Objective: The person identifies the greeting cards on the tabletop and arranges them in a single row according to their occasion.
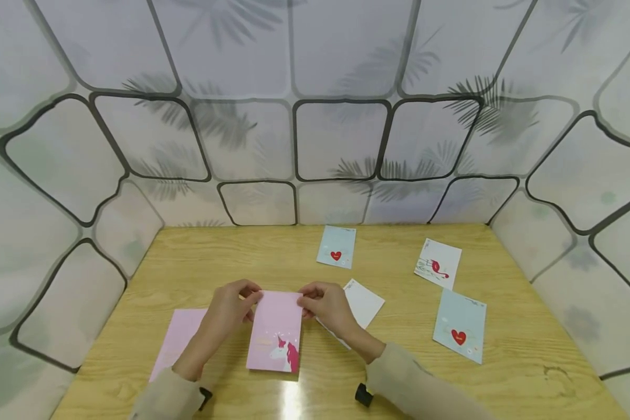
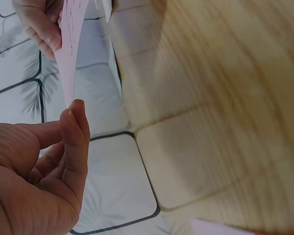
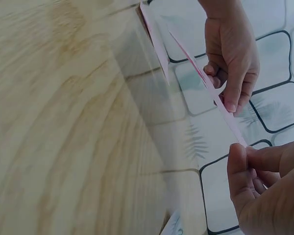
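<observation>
A pink card with a white unicorn printed near its lower right corner is held up over the table by both hands. My left hand pinches its upper left corner between thumb and fingers. At the upper right corner, my right hand grips it the same way. Seen almost edge-on in the left wrist view, the pink card shows some faint writing on one face. Partly covered by my left forearm lies another pink card. A white card lies partly behind my right hand.
Two light blue cards with red hearts lie on the wooden table, one blue card at the back, the other blue card at the right. A white flamingo card lies at back right. Patterned cloth walls enclose the table.
</observation>
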Available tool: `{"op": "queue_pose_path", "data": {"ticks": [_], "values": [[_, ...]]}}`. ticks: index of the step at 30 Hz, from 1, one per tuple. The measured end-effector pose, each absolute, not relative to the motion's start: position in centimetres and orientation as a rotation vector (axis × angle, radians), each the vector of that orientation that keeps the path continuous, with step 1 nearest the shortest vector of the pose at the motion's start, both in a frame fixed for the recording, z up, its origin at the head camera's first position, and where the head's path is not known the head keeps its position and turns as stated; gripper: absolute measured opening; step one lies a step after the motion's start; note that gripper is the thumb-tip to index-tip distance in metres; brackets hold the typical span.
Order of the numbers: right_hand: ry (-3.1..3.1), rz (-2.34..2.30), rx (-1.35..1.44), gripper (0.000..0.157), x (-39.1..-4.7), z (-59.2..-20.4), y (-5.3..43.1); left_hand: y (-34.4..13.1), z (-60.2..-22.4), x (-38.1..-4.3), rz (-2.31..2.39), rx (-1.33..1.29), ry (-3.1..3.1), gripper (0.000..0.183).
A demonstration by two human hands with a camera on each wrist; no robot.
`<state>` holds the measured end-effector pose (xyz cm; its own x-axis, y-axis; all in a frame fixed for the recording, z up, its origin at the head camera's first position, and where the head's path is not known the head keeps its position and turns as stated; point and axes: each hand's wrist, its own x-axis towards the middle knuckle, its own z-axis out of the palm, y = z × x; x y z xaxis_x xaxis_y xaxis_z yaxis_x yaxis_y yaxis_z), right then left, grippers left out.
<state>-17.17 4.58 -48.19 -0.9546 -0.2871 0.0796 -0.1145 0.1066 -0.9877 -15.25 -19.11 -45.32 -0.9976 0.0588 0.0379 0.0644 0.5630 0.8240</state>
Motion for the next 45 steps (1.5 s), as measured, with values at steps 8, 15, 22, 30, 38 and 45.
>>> {"op": "queue_pose_path", "data": {"ticks": [8,15,22,30,38,45], "values": [[2.166,-2.055,-0.399,0.015,-17.9,-46.5,2.4,-21.3,-43.6,-16.0,-1.404,-0.099,-2.772,0.015],[2.195,-2.061,-0.423,0.014,-18.6,-45.8,0.7,-22.8,-42.0,-16.4,-1.224,-0.13,-2.803,0.019],[2.174,-2.098,-0.409,0.014,-19.0,-45.1,-1.2,-24.1,-41.0,-16.4,-1.118,-0.065,-2.843,0.024],[2.153,-2.074,-0.335,0.012,-19.5,-45.7,-2.4,-24.7,-41.7,-16.6,-1.095,-0.039,-2.874,0.023],[2.219,-1.965,-0.284,0.007,-19.8,-47.2,-2.7,-24.7,-43.3,-16.9,-1.107,0.052,-2.95,0.021],[2.265,-1.861,-0.228,0.006,-19.8,-48.6,-3.0,-25.1,-44.6,-17.2,-1.087,0.062,-3.027,0.02]]}}
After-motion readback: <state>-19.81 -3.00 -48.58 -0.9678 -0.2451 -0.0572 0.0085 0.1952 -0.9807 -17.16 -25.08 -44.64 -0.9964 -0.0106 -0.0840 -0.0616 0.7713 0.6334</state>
